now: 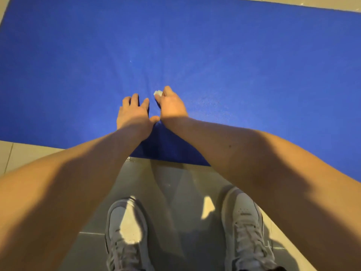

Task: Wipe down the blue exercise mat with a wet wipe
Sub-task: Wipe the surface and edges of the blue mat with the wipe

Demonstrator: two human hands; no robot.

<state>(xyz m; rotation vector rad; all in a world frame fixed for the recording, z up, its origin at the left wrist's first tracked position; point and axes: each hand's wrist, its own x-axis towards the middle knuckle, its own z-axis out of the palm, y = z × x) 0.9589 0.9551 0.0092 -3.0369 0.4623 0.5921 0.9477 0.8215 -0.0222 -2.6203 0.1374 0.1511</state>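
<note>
The blue exercise mat (pixel 195 45) lies flat on the floor and fills the upper half of the head view. My left hand (pixel 132 112) rests palm down on the mat near its front edge, fingers spread. Just to its right, my right hand (pixel 172 104) presses a small bunched white wet wipe (pixel 157 93) against the mat. Only a bit of the wipe shows past the fingers, which curl over it. The two hands almost touch at the thumbs.
Beige tiled floor (pixel 29 153) borders the mat at the front and at the top corners. My two white sneakers (pixel 127 231) (pixel 246 225) stand on the tiles just in front of the mat's edge. Both bare forearms reach forward over them.
</note>
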